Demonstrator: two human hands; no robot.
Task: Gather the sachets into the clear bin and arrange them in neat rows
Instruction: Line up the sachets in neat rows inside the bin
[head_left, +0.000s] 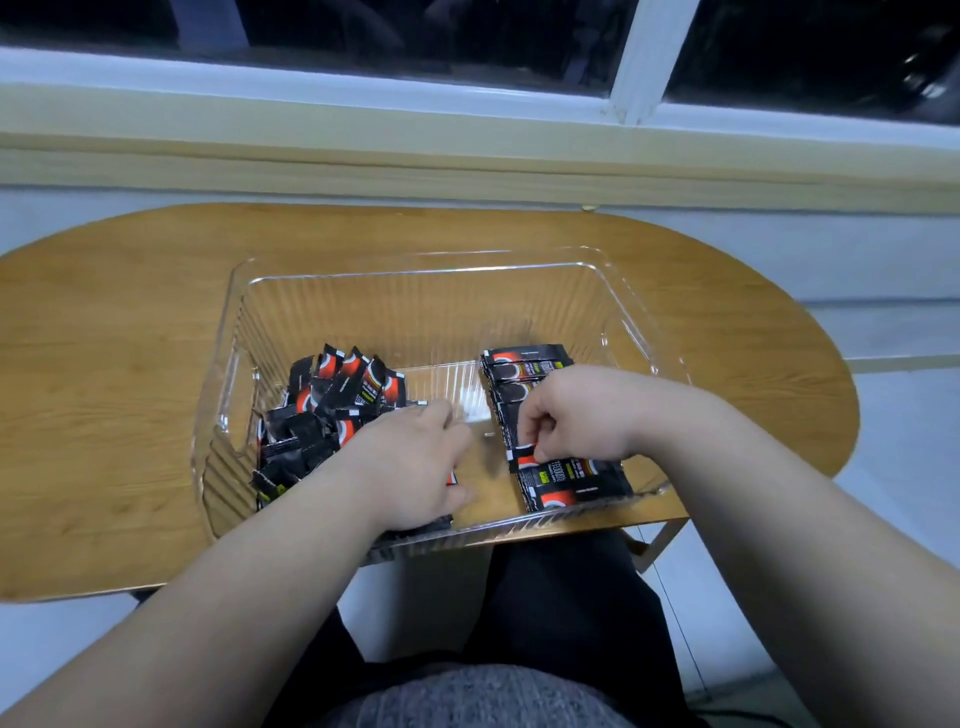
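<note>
Seen from above, a person sits at a wooden oval surface (130, 364) that stands against a wall under a window sill (467, 150). On the surface, directly in front of the person, sits a clear bin (415, 312) with ribbed walls. Inside it, on the left, lies a loose heap of sachets (322, 410), black with red marks, jumbled at all angles. On the right, against the bin's right wall, a neat row of sachets (540, 371) runs from far to near, each overlapping the next. Both bare forearms reach into the bin. The right hand (576, 415) rests over the row, its grip narrow, fingertips pinching the end of one sachet (527, 456). The left hand (415, 467) lies at the heap's right edge, blurred; I cannot tell whether its grip holds anything.
</note>
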